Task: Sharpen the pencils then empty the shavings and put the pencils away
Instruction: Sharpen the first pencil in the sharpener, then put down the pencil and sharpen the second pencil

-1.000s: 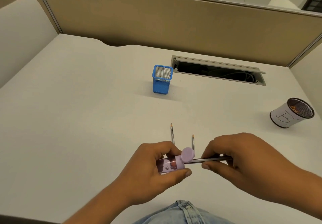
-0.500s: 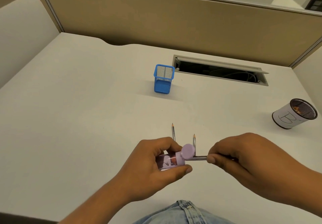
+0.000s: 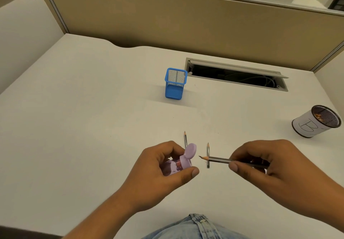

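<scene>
My left hand [image 3: 163, 166] grips a small purple sharpener [image 3: 179, 161] with its round lid flipped up and shavings visible inside. My right hand [image 3: 264, 164] pinches a grey pencil [image 3: 219, 159] that lies level, its sharpened tip pointing left, a short gap from the sharpener. Two more pencils lie on the white desk [image 3: 93, 127] with tips pointing away: one [image 3: 185, 138] partly behind the sharpener, the other [image 3: 208, 153] crossing under the held pencil. A blue mesh pencil holder [image 3: 176, 83] stands upright further back.
A white-wrapped mesh cup [image 3: 314, 122] marked "B", with shavings inside, lies tilted at the right edge. An open cable slot [image 3: 236, 75] is set in the desk behind the blue holder. Beige partition walls enclose the desk.
My right hand has pulled the pencil out of the sharpener and moved right; its sharpened tip is now exposed. My left hand still holds the sharpener in place.
</scene>
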`<state>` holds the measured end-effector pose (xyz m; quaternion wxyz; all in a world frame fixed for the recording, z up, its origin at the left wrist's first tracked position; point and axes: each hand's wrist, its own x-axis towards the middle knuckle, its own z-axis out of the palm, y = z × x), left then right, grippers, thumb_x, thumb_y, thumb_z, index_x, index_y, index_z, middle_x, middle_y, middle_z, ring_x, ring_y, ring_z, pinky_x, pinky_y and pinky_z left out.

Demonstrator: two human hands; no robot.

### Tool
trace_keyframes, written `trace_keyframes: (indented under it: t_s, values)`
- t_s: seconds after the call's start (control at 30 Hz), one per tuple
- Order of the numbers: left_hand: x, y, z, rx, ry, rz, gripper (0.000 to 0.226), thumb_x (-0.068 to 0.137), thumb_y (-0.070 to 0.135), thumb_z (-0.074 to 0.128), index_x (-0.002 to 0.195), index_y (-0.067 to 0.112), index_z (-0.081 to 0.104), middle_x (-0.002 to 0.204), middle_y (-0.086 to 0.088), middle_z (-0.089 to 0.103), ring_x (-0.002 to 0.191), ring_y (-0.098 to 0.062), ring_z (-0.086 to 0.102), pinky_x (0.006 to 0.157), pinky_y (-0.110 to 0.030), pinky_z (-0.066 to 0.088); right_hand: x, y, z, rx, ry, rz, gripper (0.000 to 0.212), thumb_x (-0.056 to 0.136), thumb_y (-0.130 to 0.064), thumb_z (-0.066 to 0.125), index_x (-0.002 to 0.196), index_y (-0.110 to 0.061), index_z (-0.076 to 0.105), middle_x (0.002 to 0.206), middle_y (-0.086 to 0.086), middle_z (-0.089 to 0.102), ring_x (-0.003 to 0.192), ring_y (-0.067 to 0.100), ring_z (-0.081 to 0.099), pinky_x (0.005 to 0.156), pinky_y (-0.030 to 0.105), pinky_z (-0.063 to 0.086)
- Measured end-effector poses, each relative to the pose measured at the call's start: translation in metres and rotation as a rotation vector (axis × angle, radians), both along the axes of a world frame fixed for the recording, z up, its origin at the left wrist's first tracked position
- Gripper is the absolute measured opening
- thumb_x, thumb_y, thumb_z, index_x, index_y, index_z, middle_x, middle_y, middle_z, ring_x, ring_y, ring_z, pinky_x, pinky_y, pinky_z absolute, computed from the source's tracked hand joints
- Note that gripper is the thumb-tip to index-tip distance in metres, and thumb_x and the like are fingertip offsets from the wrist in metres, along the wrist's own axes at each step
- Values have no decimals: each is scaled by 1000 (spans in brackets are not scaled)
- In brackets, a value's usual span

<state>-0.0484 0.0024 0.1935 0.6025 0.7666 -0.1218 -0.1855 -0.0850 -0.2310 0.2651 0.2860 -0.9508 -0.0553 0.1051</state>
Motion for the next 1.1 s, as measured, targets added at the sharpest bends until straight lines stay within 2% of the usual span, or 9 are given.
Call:
trace_keyframes:
  t_s: [0.07, 0.1, 0.2, 0.3, 0.6, 0.8, 0.93, 1.0, 1.1]
  values:
    - [0, -1, -1, 5, -4, 1, 18, 73, 35, 80, 80, 23, 69, 67, 11, 64, 51, -2, 47, 54, -14, 40, 0, 0, -2, 41, -10, -19, 30, 73, -66, 51, 85, -45, 68, 79, -20, 71, 69, 17, 62, 57, 30, 53]
    - [0, -2, -1, 4, -5, 2, 19, 72, 37, 80, 81, 23, 69, 69, 9, 65, 52, -2, 48, 54, -14, 41, 0, -1, -3, 57, -13, -29, 28, 73, -65, 52, 85, -46, 68, 80, -20, 71, 70, 17, 61, 58, 31, 53]
    - [0, -3, -1, -33, 10, 13, 24, 69, 42, 78, 81, 23, 70, 80, 1, 71, 54, -2, 50, 56, -17, 45, -1, -1, -7, 93, -18, -46, 28, 71, -64, 53, 84, -45, 68, 78, -20, 70, 71, 16, 60, 55, 21, 48]
    - [1, -5, -1, -62, 27, 17, 25, 68, 42, 77, 84, 23, 71, 82, 0, 72, 60, -4, 55, 59, -19, 49, -2, -2, -11, 115, -8, -48, 28, 71, -63, 55, 82, -41, 69, 77, -17, 71, 71, 14, 60, 53, 16, 46]
    - [5, -9, -2, -113, 74, 0, 23, 68, 35, 78, 84, 19, 72, 84, 10, 75, 65, -2, 61, 63, -17, 51, 1, -5, -14, 123, 14, -13, 28, 73, -64, 54, 80, -42, 70, 77, -18, 71, 71, 12, 61, 54, 17, 47]
    - [8, -11, -2, -94, 68, -7, 22, 68, 38, 78, 84, 23, 72, 83, 1, 73, 59, -3, 55, 59, -13, 46, 4, -5, -19, 148, 3, -31, 26, 72, -61, 56, 80, -40, 70, 77, -18, 70, 72, 14, 61, 54, 18, 46]
    - [9, -12, -6, -66, 61, 45, 24, 68, 40, 76, 83, 22, 72, 82, 7, 73, 59, -3, 57, 58, -14, 46, 9, -6, -36, 214, -18, -167, 8, 77, -43, 70, 74, -36, 72, 80, -16, 68, 73, 12, 59, 56, 13, 43]
    - [10, -12, -7, -55, 59, 88, 25, 68, 40, 76, 82, 20, 72, 82, 6, 73, 56, -2, 57, 55, -12, 45, 15, -9, -53, 239, -14, -254, 7, 80, -31, 74, 73, -34, 74, 83, -15, 68, 74, 10, 60, 57, 13, 44]
    - [10, -12, -10, -54, 67, 111, 24, 67, 39, 76, 81, 19, 72, 80, 1, 72, 52, -2, 54, 54, -9, 42, 30, -15, -87, 250, 20, -393, 9, 82, -26, 74, 76, -32, 75, 78, -19, 68, 66, 3, 61, 54, 13, 44]
